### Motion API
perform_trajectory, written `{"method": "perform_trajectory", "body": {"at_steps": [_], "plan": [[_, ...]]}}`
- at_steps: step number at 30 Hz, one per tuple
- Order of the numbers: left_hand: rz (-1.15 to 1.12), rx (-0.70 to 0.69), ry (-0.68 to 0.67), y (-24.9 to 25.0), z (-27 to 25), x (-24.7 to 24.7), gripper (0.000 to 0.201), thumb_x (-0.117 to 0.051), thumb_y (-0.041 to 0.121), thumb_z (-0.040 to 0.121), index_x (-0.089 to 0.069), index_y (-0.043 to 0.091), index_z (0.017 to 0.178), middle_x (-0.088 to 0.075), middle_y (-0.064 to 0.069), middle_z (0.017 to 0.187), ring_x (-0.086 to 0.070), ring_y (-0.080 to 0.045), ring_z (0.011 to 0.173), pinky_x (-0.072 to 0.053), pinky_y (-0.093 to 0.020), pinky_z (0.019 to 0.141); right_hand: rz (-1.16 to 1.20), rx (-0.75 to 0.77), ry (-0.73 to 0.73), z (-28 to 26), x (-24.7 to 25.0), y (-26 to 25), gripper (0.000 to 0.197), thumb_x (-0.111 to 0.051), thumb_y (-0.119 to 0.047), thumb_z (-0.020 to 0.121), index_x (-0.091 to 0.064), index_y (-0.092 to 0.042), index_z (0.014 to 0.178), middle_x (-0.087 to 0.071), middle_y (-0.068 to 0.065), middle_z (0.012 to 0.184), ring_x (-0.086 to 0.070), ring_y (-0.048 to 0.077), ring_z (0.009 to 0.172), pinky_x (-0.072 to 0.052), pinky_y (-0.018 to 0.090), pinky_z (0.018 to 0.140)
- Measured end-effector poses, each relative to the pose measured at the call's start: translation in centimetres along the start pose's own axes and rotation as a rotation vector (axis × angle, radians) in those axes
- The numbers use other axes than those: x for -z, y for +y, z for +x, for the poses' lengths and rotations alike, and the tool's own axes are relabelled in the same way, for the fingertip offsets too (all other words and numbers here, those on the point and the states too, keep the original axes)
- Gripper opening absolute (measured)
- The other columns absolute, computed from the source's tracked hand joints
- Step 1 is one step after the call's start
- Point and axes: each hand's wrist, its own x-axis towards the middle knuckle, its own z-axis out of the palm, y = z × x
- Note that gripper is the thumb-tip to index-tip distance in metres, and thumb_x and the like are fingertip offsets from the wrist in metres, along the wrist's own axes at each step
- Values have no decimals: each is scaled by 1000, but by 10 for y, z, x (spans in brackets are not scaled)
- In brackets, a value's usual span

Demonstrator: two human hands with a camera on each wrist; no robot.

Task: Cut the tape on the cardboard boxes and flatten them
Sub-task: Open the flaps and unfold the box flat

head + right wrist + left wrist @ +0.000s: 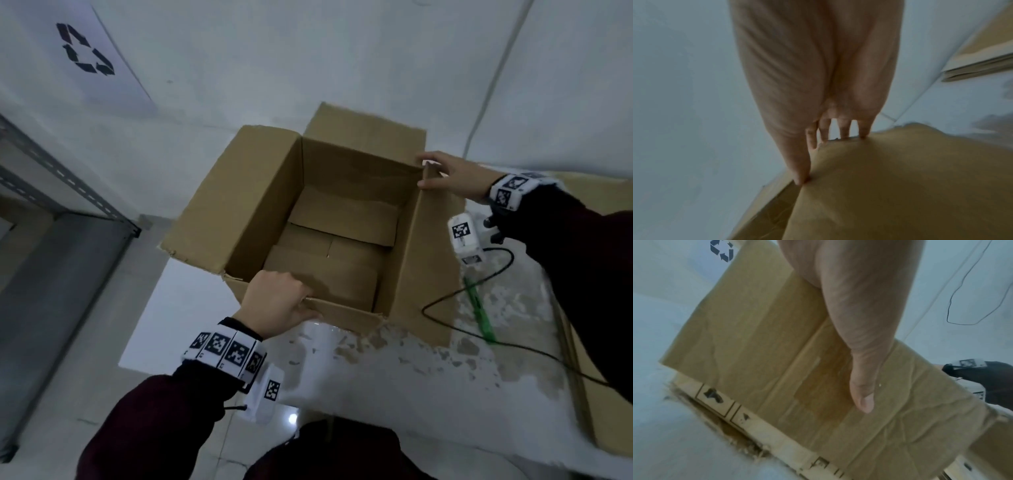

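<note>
An open brown cardboard box (342, 219) stands on a scuffed white table, its top flaps folded outward and its bottom flaps closed inside. My left hand (277, 301) grips the near wall's top edge, fingers curled inside and thumb outside (863, 395) on the outer face of the box (777, 353). My right hand (448, 176) holds the far right corner where a side flap begins, fingers over the edge and thumb below. In the right wrist view the fingertips (844, 134) hook over the cardboard (900, 178). A green box cutter (479, 308) lies on the table right of the box.
A black cable (479, 291) loops over the table (394, 394) beside the cutter. Flattened cardboard (589, 342) lies at the right edge. A grey metal shelf (51, 205) stands at the left. A white sheet with a recycling symbol (85, 48) lies behind.
</note>
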Motion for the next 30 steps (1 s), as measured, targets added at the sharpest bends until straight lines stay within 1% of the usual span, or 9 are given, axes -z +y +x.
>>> {"method": "perform_trajectory", "body": {"at_steps": [4, 7, 11, 14, 17, 19, 22, 26, 30], "plan": [[-39, -101, 82, -3, -3, -5, 44, -48, 63, 87, -71, 25, 87, -66, 2, 68, -63, -19, 66, -28, -25, 52, 352, -292, 54, -67, -21, 18, 83, -59, -32, 91, -3, -20, 152, -17, 5, 157, -26, 27, 141, -31, 45, 108], [-116, -140, 173, -10, -6, -5, 53, -41, 69, 78, -69, 26, 65, -57, 6, 48, -57, -16, 45, -26, -19, 44, 652, -435, 38, -121, -47, 25, 60, -55, -38, 91, -34, -13, 141, -41, 9, 146, -53, 26, 119, -48, 41, 92], [-352, -165, 253, -1, -9, 6, 68, -30, 76, 71, -73, 25, 80, -67, 4, 65, -63, -17, 63, -38, -28, 51, 1006, -333, 175, -179, -82, 15, 42, -41, -42, 97, -53, -15, 126, -62, 5, 124, -65, 16, 100, -54, 33, 83], [-663, -135, 277, 16, -13, 16, 52, -52, 75, 68, -74, 32, 86, -69, 12, 68, -62, -5, 63, -47, -25, 57, 1277, -236, 353, -207, -94, -3, 42, -28, -49, 98, -65, -29, 104, -70, -2, 104, -65, 14, 99, -51, 33, 88], [-1017, -105, 239, 34, -18, 18, 20, -75, 52, 70, -67, 35, 64, -63, 13, 59, -58, -6, 56, -43, -27, 53, 1121, -303, 406, -221, -106, -12, 50, -25, -59, 95, -62, -30, 114, -58, -4, 127, -46, 19, 127, -33, 43, 108], [-1218, -98, 242, 45, -22, 18, 27, -81, 35, 72, -60, 34, 55, -58, 13, 56, -55, -7, 54, -40, -25, 52, 1085, -326, 317, -228, -113, -13, 46, -37, -61, 91, -60, -30, 115, -63, 0, 123, -55, 21, 116, -38, 45, 104], [-1273, -80, 233, 55, -32, 15, 16, -80, 27, 74, -65, 28, 79, -66, 10, 73, -62, -1, 67, -47, -19, 60, 1190, -229, 261, -233, -114, -20, 34, -44, -45, 94, -61, -25, 115, -69, 3, 116, -63, 22, 106, -49, 43, 92], [-1179, -16, 215, 49, -43, 4, 62, -83, 39, 68, -53, 27, 121, -62, 17, 112, -57, 6, 102, -52, -22, 83, 1013, -117, 301, -224, -113, -40, 24, -47, -29, 96, -58, -21, 116, -72, -4, 104, -69, 11, 89, -56, 28, 68], [-1197, 60, 106, 38, -56, 7, 60, -81, 35, 71, -49, 32, 122, -55, 20, 116, -49, 14, 102, -45, -23, 94, 929, -63, 324, -220, -111, -45, 17, -47, -23, 97, -56, -23, 112, -69, -4, 107, -68, 7, 87, -56, 22, 67]]}}
